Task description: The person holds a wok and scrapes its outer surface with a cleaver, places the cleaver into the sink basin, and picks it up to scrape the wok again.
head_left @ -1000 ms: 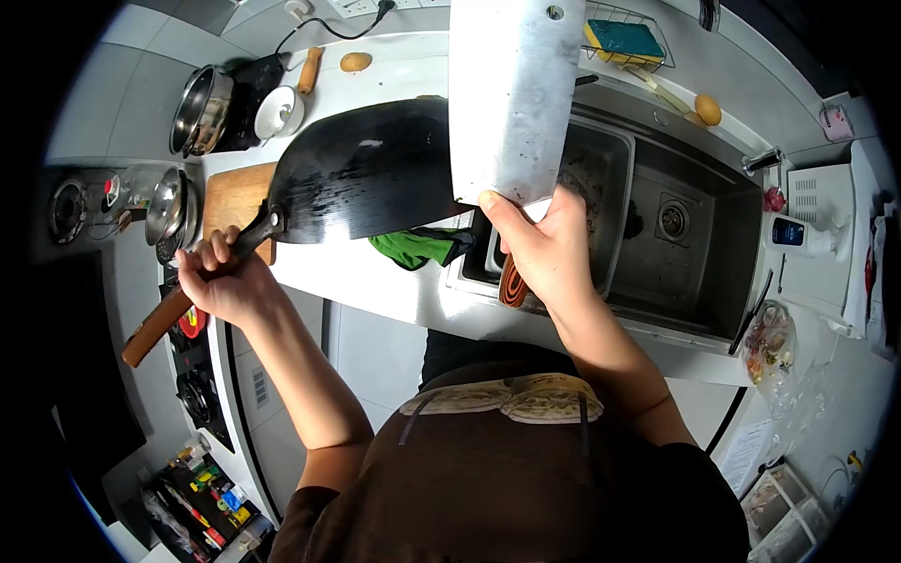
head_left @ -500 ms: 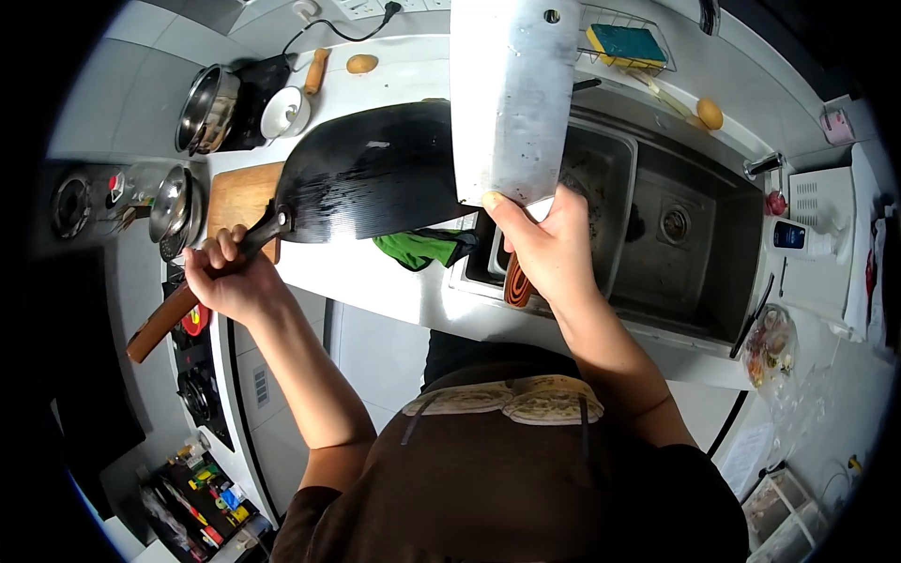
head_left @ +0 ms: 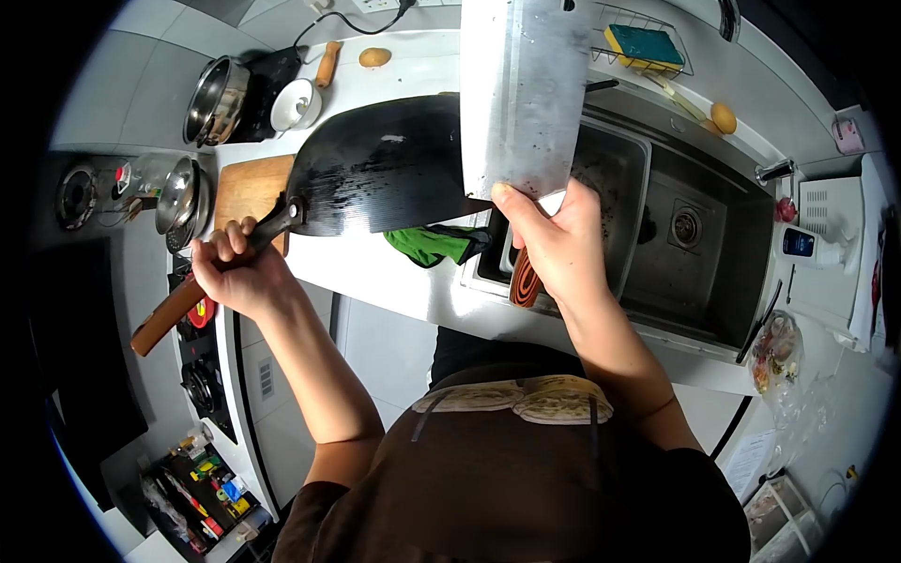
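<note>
My left hand (head_left: 246, 270) is closed around the wooden handle of a black wok (head_left: 375, 169), which is tilted over the counter left of the sink. My right hand (head_left: 568, 249) grips a cleaver (head_left: 523, 103) where handle and blade meet, thumb on the blade's lower end. Broad and silvery with dark specks, the blade points away from me and hides the wok's right end. Below that hand shows the cleaver's brown wooden handle (head_left: 526, 281). A green and black cloth (head_left: 432, 246) lies just under the wok's lower edge.
A sink (head_left: 723, 272) spans the right side, with a sponge (head_left: 646, 45) in a wire rack behind it. To the left are a wooden cutting board (head_left: 246, 195), a white bowl (head_left: 296, 105) and a steel pot (head_left: 216, 101). A potato (head_left: 374, 57) rests at the back.
The whole view has shifted slightly, so everything appears a little further right. Both hands keep their hold on the wok and the cleaver, with no clear movement against the counter.
</note>
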{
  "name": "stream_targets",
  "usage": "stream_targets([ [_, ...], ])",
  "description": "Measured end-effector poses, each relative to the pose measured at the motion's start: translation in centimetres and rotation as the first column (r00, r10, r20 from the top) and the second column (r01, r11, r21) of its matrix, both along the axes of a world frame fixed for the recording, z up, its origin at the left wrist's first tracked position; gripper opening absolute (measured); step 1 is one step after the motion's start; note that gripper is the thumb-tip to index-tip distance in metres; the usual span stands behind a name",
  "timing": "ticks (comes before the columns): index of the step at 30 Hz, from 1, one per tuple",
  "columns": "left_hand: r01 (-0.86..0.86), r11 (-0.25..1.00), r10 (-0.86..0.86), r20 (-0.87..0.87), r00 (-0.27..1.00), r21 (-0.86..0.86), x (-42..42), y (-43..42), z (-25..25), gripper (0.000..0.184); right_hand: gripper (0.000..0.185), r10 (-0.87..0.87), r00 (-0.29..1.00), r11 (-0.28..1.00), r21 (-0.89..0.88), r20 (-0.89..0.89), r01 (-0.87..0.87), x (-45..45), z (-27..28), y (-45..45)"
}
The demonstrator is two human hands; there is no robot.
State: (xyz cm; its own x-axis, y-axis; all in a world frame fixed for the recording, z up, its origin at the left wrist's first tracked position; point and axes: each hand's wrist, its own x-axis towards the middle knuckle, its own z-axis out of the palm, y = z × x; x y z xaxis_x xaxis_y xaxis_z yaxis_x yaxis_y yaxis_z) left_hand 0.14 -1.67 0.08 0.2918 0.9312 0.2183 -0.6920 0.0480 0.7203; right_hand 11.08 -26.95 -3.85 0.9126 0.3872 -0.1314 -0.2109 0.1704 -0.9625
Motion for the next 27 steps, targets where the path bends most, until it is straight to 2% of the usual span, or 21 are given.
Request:
stream_targets([
  [5,0.012,1.000,-0.012,-0.004,1.000,0.002,-0.24,0.13,-0.16,0.031,0.015,0.018,1.000,0.999,-0.033,-0.021,-0.019,0.03,0.27,-0.08],
  [7,0.015,1.000,-0.015,-0.002,1.000,-0.008,-0.32,0.18,-0.17,0.033,0.016,0.002,0.998,0.999,-0.037,0.068,0.001,-0.16,0.03,0.19],
  [10,0.012,1.000,-0.012,0.002,1.000,-0.012,-0.32,0.18,-0.20,0.032,0.011,0.017,0.995,0.999,-0.032,0.103,-0.014,-0.21,-0.05,0.16],
  [17,0.003,1.000,-0.003,-0.018,1.000,-0.005,-0.14,-0.09,-0.02,0.033,0.016,0.038,0.997,0.997,-0.075,0.066,-0.033,-0.32,0.31,-0.13],
  [20,-0.003,1.000,0.003,-0.030,1.000,-0.001,0.10,-0.28,0.12,0.033,0.016,0.032,0.993,0.998,-0.057,0.109,-0.026,-0.19,0.30,-0.30],
  [22,-0.006,1.000,0.006,-0.031,0.999,-0.004,0.03,-0.23,0.18,0.033,0.016,0.058,0.998,0.993,-0.100,0.014,-0.057,0.11,0.55,-0.64],
  [27,0.012,1.000,-0.012,-0.027,1.000,-0.001,0.07,-0.03,0.06,0.033,0.013,0.030,0.995,0.998,-0.056,0.094,-0.025,-0.17,-0.15,-0.26],
])
